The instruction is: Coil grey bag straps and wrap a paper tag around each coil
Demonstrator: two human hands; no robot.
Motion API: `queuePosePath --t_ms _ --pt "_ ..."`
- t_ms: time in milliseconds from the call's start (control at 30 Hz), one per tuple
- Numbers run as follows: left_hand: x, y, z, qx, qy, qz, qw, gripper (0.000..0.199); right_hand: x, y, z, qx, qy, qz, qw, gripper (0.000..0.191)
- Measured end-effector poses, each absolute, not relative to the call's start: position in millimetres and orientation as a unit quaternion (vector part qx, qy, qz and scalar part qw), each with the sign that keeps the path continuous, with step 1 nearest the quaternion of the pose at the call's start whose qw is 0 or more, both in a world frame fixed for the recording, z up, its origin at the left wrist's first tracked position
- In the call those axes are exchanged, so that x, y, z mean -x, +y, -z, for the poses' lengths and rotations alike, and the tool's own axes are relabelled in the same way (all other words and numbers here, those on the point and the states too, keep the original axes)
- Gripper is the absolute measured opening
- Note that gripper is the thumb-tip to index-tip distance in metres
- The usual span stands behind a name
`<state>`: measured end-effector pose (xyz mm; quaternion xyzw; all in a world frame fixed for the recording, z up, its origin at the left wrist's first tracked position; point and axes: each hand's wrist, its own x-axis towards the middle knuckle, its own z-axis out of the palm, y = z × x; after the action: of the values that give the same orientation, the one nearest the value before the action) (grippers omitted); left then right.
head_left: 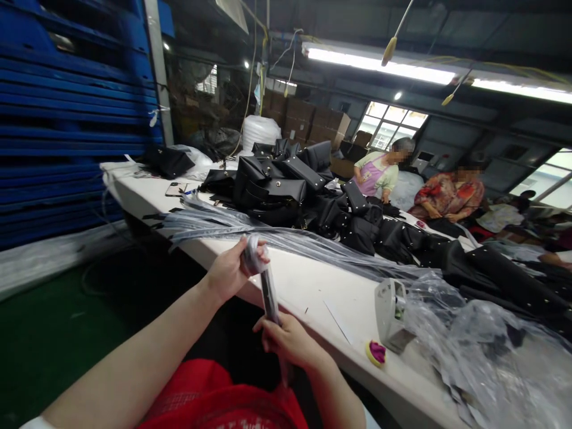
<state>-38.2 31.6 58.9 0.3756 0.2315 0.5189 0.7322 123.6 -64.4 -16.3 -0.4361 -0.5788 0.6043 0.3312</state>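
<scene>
A big blue stack (pixel 71 119) stands on the far left. A long white table (pixel 304 280) runs from the far left to the near right. A big heap of black bags (pixel 272 190) lies along its far side. Crumpled clear plastic (pixel 482 345) covers the near right part. 2 people are beyond the heap on the far right: a person in a purple apron (pixel 375 173) and a person in a red patterned top (pixel 449 196). Long strips in clear wrap (pixel 268 235) lie in front of the bags. At the near edge, the left hand (pixel 230 268) has its fingers curled and clamped on the looped top of a dark wrapped strap (pixel 269 292). The right hand (pixel 286 339) has its fingers closed around the same strap, lower down. The strap is between the 2 hands. A white holder (pixel 391 310) stands beside the plastic. A phone (pixel 176 189) lies far left. A little yellow and purple round thing (pixel 376 353) sits near the holder.
</scene>
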Motion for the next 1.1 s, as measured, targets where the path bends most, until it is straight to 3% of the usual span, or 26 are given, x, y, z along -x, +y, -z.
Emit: queuePosePath --t_ms 67,167,300,367,467,533,600,667,733,833,933,1100 --pt "27 25 -43 -0.524 0.307 -0.553 0.571 0.037 -117 -71 5 0.374 -0.545 -0.679 0.319 0.044" --pt "18 9 -16 -0.754 0.331 -0.443 0.353 0.041 -122 -74 -11 0.305 -0.492 -0.733 0.359 0.04" --pt "23 -2 -2 -0.869 0.308 -0.305 0.239 0.043 -142 -75 -15 0.283 -0.414 -0.757 0.42 0.037" --pt "25 -1 -3 -0.861 0.348 -0.273 0.252 0.046 -153 -77 -16 0.318 -0.427 -0.727 0.433 0.052" --pt "23 1 -2 -0.81 0.416 -0.227 0.346 0.055 -168 -80 -25 0.437 -0.547 -0.523 0.487 0.076" --pt "20 -2 1 -0.759 0.434 -0.177 0.452 0.06 -176 -80 -32 0.502 -0.614 -0.348 0.499 0.062" --pt "19 -8 4 -0.697 0.42 -0.12 0.569 0.064 -178 -80 -31 0.534 -0.678 -0.23 0.449 0.043" --pt "20 -15 9 -0.62 0.395 -0.102 0.67 0.068 -173 -79 -19 0.527 -0.745 -0.22 0.346 0.035" --pt "22 -20 14 -0.537 0.375 -0.116 0.747 0.068 -162 -79 4 0.491 -0.761 -0.324 0.274 0.041" --pt "23 -22 24 -0.435 0.33 -0.138 0.827 0.067 -147 -82 35 0.46 -0.71 -0.438 0.305 0.05" --pt "21 -23 38 -0.439 0.348 -0.167 0.812 0.067 -146 -84 49 0.49 -0.689 -0.415 0.335 0.043" --pt "17 -37 62 -0.643 0.399 -0.229 0.612 0.042 -160 -91 62 0.529 -0.727 -0.392 0.196 0.032"
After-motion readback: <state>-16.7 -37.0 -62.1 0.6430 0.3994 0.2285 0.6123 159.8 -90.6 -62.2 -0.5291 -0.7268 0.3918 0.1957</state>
